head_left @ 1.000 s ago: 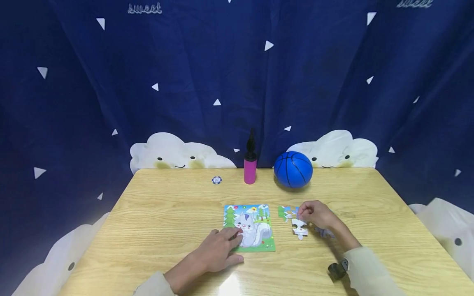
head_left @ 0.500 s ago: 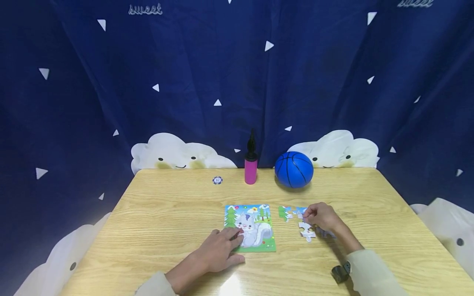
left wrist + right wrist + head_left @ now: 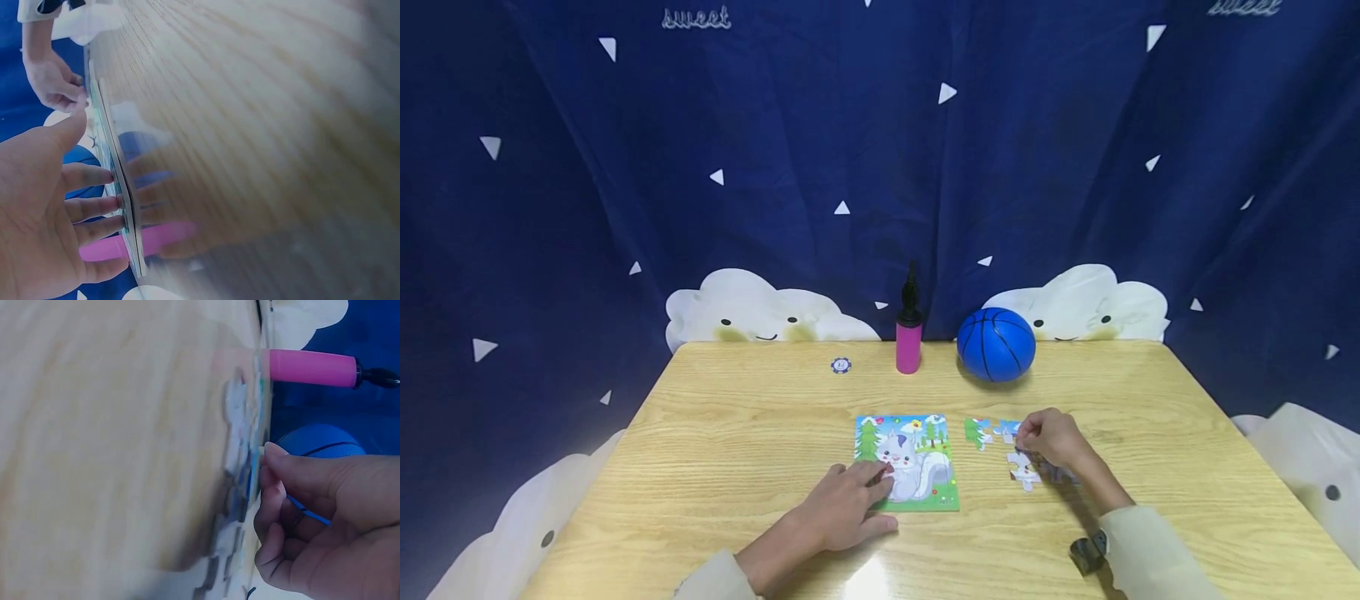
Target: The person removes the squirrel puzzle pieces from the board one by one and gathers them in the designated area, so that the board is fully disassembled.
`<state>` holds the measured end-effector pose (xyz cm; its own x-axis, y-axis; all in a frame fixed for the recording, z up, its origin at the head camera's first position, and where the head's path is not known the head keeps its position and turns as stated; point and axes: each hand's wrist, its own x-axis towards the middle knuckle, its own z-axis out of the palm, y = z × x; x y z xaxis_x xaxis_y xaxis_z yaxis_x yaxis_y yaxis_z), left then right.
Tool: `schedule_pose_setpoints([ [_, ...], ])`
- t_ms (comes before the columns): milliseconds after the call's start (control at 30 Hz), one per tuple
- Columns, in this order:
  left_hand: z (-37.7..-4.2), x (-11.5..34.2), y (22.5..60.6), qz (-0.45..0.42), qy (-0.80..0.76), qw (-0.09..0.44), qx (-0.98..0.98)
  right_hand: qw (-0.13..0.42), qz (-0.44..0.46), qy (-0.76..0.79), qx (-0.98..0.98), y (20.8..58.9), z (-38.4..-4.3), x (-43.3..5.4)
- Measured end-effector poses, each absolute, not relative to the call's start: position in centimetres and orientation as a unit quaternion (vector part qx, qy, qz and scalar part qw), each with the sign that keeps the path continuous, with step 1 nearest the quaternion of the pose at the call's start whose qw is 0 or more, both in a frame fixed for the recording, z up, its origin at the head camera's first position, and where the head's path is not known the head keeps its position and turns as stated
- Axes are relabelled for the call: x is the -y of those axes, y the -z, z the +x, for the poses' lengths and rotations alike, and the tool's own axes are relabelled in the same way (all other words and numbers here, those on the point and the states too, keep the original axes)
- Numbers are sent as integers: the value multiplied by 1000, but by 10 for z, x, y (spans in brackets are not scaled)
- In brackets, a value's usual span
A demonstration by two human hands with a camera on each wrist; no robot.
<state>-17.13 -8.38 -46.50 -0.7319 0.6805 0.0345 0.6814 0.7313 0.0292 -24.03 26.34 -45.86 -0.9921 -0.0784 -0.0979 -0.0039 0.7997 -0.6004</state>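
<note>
My left hand [image 3: 842, 508] rests its extended fingers on a square picture board [image 3: 934, 498] showing a grey squirrel among trees. In the left wrist view the fingertips [image 3: 115, 203] touch the face of the board, seen edge-on. To the right of it, my right hand [image 3: 1052, 437] pinches the edge of a blue-and-lilac jigsaw piece [image 3: 1009, 428] between thumb and finger, close to the table. A green tree jigsaw piece [image 3: 976, 432] lies to its left. Just below is a white jigsaw piece [image 3: 1022, 472] with the squirrel's face. More jigsaw pieces [image 3: 1060, 475] lie partly hidden under the right hand.
A pink hand pump [image 3: 907, 348] with a black top stands at the back of the wooden table [image 3: 737, 417]. Beside it sits a blue basketball [image 3: 996, 344]. A blue-and-white poker chip [image 3: 841, 365] lies to the pump's left. A dark blue curtain [image 3: 820, 125] hangs behind.
My right hand has shifted a little to the right. The blue-and-lilac piece and the white face piece have moved right as well. My left hand stays on the board.
</note>
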Motion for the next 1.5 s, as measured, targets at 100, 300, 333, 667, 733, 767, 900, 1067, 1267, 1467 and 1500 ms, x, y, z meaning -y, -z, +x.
schedule_pose_setpoints([
  [100,-172,84,467,-368,23,13,929,55,-31,313,-948,456,-244,-260],
  [300,-173,84,467,-368,26,11,929,45,-65,321,-944,448,-252,-240],
  [333,-173,84,467,-367,26,9,930,45,-69,322,-943,447,-253,-235],
  [667,-172,86,468,-370,37,5,928,50,-135,331,-933,443,-267,-173],
  [733,-172,87,468,-371,41,3,928,56,-133,330,-933,444,-268,-161],
  [767,-171,88,468,-373,43,3,927,59,-135,329,-933,445,-268,-156],
  [900,-169,91,467,-380,44,7,924,77,-132,341,-928,448,-266,-135],
  [1067,-164,96,466,-378,40,2,925,102,-132,360,-918,454,-263,-114],
  [1267,-160,99,467,-377,27,6,926,112,-137,376,-909,457,-261,-100],
  [1467,-157,101,467,-373,16,-4,928,135,-144,364,-910,461,-260,-91],
  [1500,-157,101,467,-373,15,-4,928,135,-144,361,-911,461,-259,-90],
])
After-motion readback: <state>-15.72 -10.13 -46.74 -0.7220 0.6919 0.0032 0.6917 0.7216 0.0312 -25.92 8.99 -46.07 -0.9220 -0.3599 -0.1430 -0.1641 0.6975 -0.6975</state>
